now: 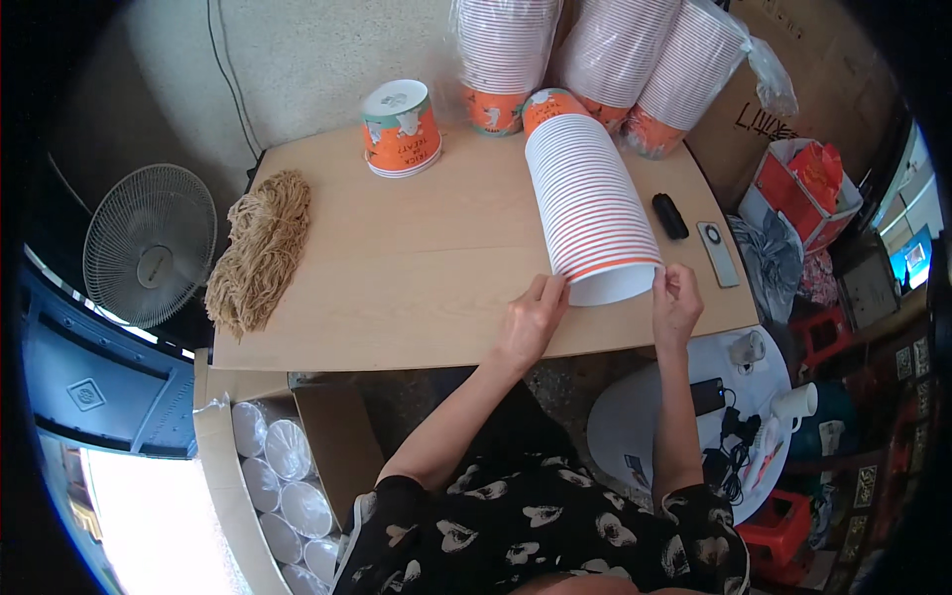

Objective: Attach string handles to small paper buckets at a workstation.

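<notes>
A long nested stack of paper buckets (595,198) lies on its side on the wooden table (426,258), its white mouth facing me. The far end of the stack shows an orange and green printed side. My left hand (533,315) pinches the left side of the nearest bucket's rim. On the opposite side of that rim, the fingers of my right hand (677,302) are closed. Upside down at the back left of the table stands a short orange and green bucket stack (401,129), apart from both hands.
Bagged bucket stacks (506,59) stand along the back. A bundle of tan strings (263,248) lies at the left edge, near a fan (151,248). A black object (670,216) and a remote control (717,254) lie right. Below are an open carton (337,436) and a round white table (625,426).
</notes>
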Tool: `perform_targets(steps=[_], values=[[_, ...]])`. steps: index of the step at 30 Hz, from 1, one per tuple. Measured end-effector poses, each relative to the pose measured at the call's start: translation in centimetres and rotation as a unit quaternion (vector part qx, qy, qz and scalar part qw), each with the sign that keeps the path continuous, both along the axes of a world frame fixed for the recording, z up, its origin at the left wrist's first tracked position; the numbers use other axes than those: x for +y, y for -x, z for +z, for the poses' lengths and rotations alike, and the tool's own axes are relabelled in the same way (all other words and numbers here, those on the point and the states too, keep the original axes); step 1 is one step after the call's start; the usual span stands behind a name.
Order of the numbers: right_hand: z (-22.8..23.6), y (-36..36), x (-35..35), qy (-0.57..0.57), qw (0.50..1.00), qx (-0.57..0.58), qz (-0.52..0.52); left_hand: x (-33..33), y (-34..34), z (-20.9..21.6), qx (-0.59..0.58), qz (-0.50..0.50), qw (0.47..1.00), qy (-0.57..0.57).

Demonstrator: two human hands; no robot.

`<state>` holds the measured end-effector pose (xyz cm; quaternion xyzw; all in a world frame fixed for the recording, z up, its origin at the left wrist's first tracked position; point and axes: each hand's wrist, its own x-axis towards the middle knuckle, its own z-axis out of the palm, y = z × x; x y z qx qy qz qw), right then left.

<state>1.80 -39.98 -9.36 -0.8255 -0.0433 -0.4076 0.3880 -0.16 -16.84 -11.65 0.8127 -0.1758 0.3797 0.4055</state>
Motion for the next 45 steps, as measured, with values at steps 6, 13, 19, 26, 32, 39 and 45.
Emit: perform_targets(steps=[6, 13, 19, 26, 32, 39, 45], values=[[-0.1, -0.4, -0.4, -0.009, 1.000, -0.021, 0.007, -0.9, -0.2, 0.6, 0.022, -0.014, 1.000, 0.016], [0.8, 1.9, -2.9, -0.027, 0.991, 0.127, 0.041, -1.3, 1.1, 1.6, 0.078, -0.097, 0.990, 0.062], [0.5, 5.4, -2.5, -0.120, 0.975, 0.143, 0.121, -0.1, 2.9, 1.7, 0.065, -0.241, 0.962, 0.110], [3.3, 14.5, 3.0, 0.076, 0.994, 0.083, -0.011, 4.4, 8.3, 3.6, 0.135, -0.251, 0.949, 0.132], [7.4, 16.2, 9.8, 0.168, 0.982, -0.003, 0.091, 10.2, 10.7, 3.6, 0.142, -0.173, 0.969, 0.107], [7.8, 12.8, 14.5, 0.176, 0.933, -0.044, 0.311, 18.3, 10.5, 3.3, 0.246, 0.007, 0.894, 0.375], [3.0, 8.9, 17.8, 0.035, 0.947, 0.095, 0.305, 22.0, 9.0, 0.6, 0.164, 0.123, 0.939, 0.275]])
